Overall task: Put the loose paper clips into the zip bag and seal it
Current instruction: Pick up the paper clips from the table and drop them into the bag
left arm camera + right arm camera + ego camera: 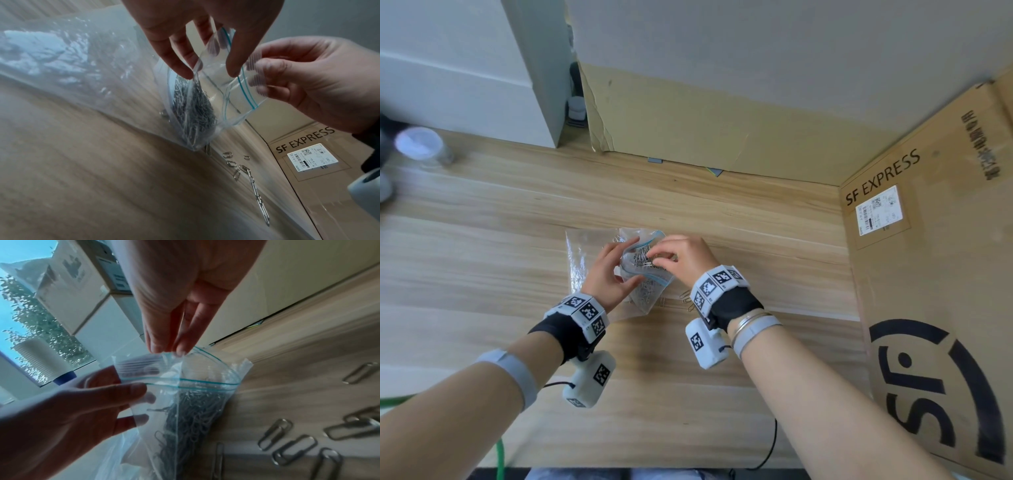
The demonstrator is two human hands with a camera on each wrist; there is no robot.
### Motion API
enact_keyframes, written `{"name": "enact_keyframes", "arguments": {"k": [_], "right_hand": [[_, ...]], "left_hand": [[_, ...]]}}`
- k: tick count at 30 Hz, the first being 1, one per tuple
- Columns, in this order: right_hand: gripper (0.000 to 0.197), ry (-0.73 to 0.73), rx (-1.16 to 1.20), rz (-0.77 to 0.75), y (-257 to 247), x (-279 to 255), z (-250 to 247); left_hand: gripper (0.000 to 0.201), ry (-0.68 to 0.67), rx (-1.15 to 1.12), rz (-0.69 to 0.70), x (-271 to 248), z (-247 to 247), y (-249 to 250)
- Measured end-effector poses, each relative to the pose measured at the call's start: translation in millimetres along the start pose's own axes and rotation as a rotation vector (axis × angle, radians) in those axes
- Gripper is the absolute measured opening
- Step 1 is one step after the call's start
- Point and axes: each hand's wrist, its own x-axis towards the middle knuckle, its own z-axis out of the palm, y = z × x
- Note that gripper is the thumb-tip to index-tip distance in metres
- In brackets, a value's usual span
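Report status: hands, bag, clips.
Left hand grips zip bag by its mouth, unsealed. Right hand pinches the opposite lip. Most clips bagged; loose paper clips remain on the table. Nothing blocking.

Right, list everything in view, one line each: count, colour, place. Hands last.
zip bag: one, clear with a blue-green zip line, held upright over the table, mouth open, a mass of clips inside
loose paper clips: several, silver, on the table on the bag's right
plastic sheet: one, clear, flat on the table under the left hand
table: one, light wood grain
cardboard box: one, brown, marked SF EXPRESS, standing at the right
white label: one, on that box
cardboard panel: one, tan, upright behind the table
jar: one, clear with a pale lid, far left, blurred
left hand: grips the bag's left edge
right hand: pinches the bag's rim
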Motion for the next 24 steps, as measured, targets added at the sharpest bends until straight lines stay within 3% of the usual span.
{"name": "enact_keyframes", "arguments": {"k": [6, 11, 16, 24], "right_hand": [[0.015, 0.099, 0.058, 0.189, 30, -20, -22], [0.026, -0.057, -0.141, 0.359, 63, -50, -23], [0.047, -0.158, -0.219, 0.389, 75, -64, -7], [0.015, -0.202, -0.311, 0.371, 79, -62, -3]], "left_hand": [[0.068, 0.001, 0.017, -0.002, -1, -2, -1], [0.067, -0.001, 0.02, 0.004, -1, -1, -1], [0.066, -0.001, 0.023, 0.009, 0, 0, -1], [0.065, -0.003, 0.011, 0.026, 1, -1, -6]]}}
